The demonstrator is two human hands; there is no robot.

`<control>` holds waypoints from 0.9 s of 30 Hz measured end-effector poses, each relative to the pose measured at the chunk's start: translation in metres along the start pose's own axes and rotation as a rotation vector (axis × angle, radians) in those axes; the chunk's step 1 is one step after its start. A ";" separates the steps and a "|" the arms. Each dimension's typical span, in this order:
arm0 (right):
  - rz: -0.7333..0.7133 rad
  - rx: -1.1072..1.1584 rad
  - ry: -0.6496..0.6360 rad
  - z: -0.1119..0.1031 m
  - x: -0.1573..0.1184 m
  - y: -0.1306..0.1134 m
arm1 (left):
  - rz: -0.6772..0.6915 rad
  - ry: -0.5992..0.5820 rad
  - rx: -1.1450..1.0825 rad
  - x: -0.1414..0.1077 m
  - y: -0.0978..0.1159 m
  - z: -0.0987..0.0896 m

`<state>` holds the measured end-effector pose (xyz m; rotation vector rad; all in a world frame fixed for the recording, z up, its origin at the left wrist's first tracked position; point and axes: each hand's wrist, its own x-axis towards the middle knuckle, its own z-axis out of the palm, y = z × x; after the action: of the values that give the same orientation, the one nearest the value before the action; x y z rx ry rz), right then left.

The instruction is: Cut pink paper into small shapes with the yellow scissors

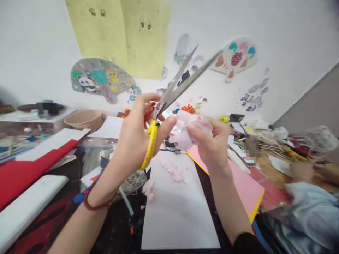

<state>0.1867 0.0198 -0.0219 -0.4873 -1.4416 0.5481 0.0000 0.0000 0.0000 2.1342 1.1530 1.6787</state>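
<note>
In my left hand (139, 130) is a pair of scissors (173, 93) with yellow handles, its blades parted and pointing up to the right. My right hand (214, 143) pinches a thin, pale pink piece of paper or film (185, 135) between thumb and fingers. The thumb of my left hand is close to the left edge of that piece; whether it touches, I cannot tell. Below both hands a white sheet (180, 218) lies on the dark table, with pink scraps (174, 173) scattered on it.
Pink card with a yellow edge (246, 187) lies to the right. At left are a red folder-like item (39, 165), a white bar (31, 208) and a beige bowl (84, 120). Yellow sheets (119, 38) and decorated fan shapes (100, 79) hang on the wall. Clutter fills the right side.
</note>
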 end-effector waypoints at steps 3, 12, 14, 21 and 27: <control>-0.067 -0.063 0.121 0.000 0.000 -0.007 | 0.139 -0.039 0.109 -0.005 0.007 -0.010; -0.276 -0.097 0.317 -0.009 0.004 -0.014 | 0.214 -0.152 0.439 -0.016 0.022 -0.011; -0.332 -0.107 0.317 -0.011 0.005 -0.014 | 0.202 -0.157 0.465 -0.018 0.020 -0.011; -0.445 -0.177 0.276 -0.011 0.005 -0.014 | 0.177 -0.190 0.440 -0.019 0.020 -0.013; -0.385 -0.191 0.254 -0.010 0.002 -0.012 | 0.220 -0.178 0.410 -0.018 0.020 -0.010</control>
<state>0.1978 0.0120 -0.0143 -0.3990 -1.3044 0.0387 -0.0006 -0.0286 0.0021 2.6828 1.3433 1.3820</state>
